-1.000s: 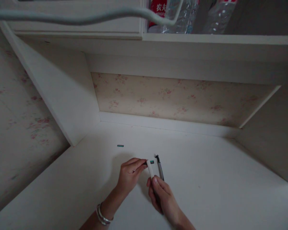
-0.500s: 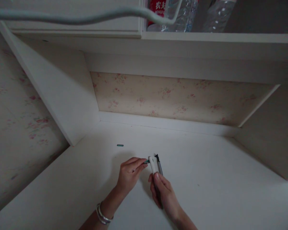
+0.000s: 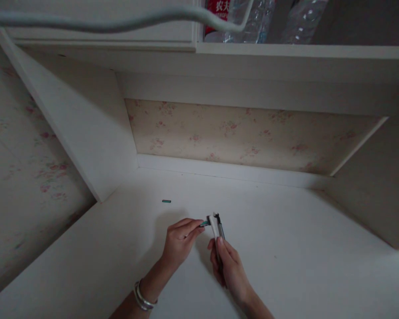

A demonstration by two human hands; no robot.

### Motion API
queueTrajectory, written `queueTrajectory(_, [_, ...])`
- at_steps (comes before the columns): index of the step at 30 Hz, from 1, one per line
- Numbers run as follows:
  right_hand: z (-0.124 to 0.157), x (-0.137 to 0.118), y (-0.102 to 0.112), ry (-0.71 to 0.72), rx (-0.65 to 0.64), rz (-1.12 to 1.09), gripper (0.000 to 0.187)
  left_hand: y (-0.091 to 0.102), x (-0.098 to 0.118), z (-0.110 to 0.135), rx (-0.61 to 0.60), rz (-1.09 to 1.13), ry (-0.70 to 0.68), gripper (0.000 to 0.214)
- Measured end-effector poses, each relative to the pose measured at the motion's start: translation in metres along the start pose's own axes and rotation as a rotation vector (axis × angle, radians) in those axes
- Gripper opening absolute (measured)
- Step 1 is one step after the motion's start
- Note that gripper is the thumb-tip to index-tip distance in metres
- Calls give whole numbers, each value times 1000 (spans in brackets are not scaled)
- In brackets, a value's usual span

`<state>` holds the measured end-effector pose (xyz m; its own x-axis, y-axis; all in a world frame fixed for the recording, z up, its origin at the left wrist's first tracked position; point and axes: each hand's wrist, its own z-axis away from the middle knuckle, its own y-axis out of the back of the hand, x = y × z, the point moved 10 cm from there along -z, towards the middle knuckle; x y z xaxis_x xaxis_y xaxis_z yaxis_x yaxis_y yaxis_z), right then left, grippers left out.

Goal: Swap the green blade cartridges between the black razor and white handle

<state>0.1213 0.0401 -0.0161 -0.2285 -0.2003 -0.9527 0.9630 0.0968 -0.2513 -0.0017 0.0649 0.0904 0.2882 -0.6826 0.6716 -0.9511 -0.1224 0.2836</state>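
My left hand (image 3: 180, 241) is closed in a pinch on a small teal piece (image 3: 204, 223), held just above the white desk (image 3: 286, 266). My right hand (image 3: 228, 265) is wrapped round a white pen barrel (image 3: 214, 226) that points away from me. A thin dark refill (image 3: 220, 228) with a black tip runs alongside the barrel, touching it. The teal piece sits right at the barrel's far end. Bangles ring my left wrist.
A second small teal piece (image 3: 166, 201) lies on the desk to the far left. A floral back panel (image 3: 246, 137) closes the alcove. Water bottles (image 3: 252, 22) stand on the shelf above, and a grey cable (image 3: 103, 24) hangs across the top.
My right hand has shifted the white barrel slightly right and away, closer against the dark refill. My left hand keeps the teal piece almost in place.
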Motion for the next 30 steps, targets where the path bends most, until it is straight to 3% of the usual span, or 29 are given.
queueTrajectory(4, [3,-3,-11,15,-83,39,51,0,1,0,-10,11,0,15])
queueTrajectory(11, [0,-12,7,58,75,57,53,2,1,-1,17,6,-10,14])
queueTrajectory(16, [4,-9,-10,52,-53,99,51,0,-1,-1,1,0,-6,14])
queueTrajectory(22, [-1,-5,7,34,66,66,52,1,-2,2,19,3,-9,15])
queueTrajectory(27, [2,-1,-7,45,-31,90,50,0,0,0,4,-11,1,14])
queueTrajectory(30, [2,-2,-6,46,-4,86,51,0,1,-1,3,-16,-11,14])
